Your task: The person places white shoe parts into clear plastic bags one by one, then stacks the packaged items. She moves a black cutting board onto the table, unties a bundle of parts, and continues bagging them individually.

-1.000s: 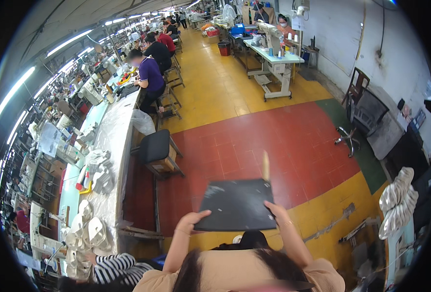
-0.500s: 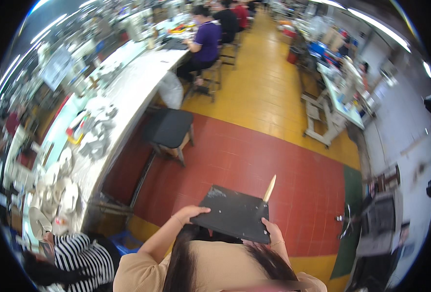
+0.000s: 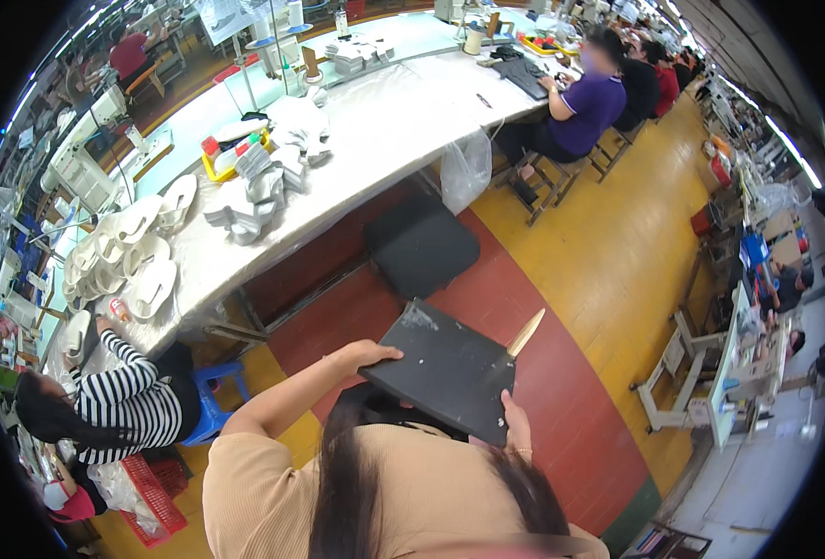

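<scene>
A flat black board [image 3: 440,368] with a few pale flecks and a whitish smear is held in front of my body, tilted. My left hand [image 3: 372,355] grips its left edge, the thumb lying on top. At the lower right edge my right hand [image 3: 518,424] is closed round the board, its fingers mostly hidden beneath. A pointed, light tan blade-like piece [image 3: 528,333] sticks out past the far right corner of the board. Its lower end merges with the dark surface, so I cannot tell how it is held there.
Beyond the board stands a black-seated stool [image 3: 422,244] beside a long white worktable [image 3: 403,98]. Pale shoe-like parts [image 3: 137,256] and grey cut pieces [image 3: 259,191] lie on it. A striped-sleeved co-worker [image 3: 142,401] sits left on a blue stool [image 3: 218,402]; a purple-shirted co-worker [image 3: 587,112] sits farther off.
My view has swung left, bringing the worktable and the striped-sleeved co-worker further into sight. Both hands still hold the board, which has turned slightly clockwise.
</scene>
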`<act>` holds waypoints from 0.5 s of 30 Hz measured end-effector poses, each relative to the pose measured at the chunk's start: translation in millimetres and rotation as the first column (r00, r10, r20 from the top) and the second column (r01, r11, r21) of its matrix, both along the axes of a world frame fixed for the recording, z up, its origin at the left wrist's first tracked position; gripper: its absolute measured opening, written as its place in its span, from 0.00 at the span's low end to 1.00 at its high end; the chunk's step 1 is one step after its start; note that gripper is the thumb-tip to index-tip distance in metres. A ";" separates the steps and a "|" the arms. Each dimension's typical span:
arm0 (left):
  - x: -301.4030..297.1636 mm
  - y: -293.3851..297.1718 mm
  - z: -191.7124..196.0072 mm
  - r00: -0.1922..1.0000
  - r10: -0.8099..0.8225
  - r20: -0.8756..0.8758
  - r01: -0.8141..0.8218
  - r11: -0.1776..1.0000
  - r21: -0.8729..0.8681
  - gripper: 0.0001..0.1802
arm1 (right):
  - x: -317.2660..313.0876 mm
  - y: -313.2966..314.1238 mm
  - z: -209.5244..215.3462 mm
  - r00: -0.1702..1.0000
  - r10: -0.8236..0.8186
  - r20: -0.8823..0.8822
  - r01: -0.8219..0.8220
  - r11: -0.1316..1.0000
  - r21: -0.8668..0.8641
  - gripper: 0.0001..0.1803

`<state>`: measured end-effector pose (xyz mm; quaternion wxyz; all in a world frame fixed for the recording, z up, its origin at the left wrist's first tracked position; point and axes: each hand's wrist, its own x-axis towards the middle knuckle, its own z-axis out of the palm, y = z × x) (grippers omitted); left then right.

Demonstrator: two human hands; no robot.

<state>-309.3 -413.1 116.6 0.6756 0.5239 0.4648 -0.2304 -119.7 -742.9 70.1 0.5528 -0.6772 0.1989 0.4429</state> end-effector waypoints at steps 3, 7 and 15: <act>29.2 22.2 -2.2 0.999 0.016 -0.034 -0.016 1.000 -0.009 0.33 | 44.2 30.1 -0.8 0.998 0.065 0.010 -0.065 0.998 -0.011 0.29; 73.3 49.9 -9.7 0.998 0.062 -0.013 -0.061 0.992 0.109 0.36 | 124.7 89.3 -0.5 0.935 0.219 0.277 -0.215 0.976 -0.047 0.30; 159.5 94.8 -29.7 0.764 0.586 0.269 -0.594 0.802 -0.061 0.34 | 319.4 303.2 33.0 0.624 0.664 0.412 -0.645 0.735 -0.208 0.25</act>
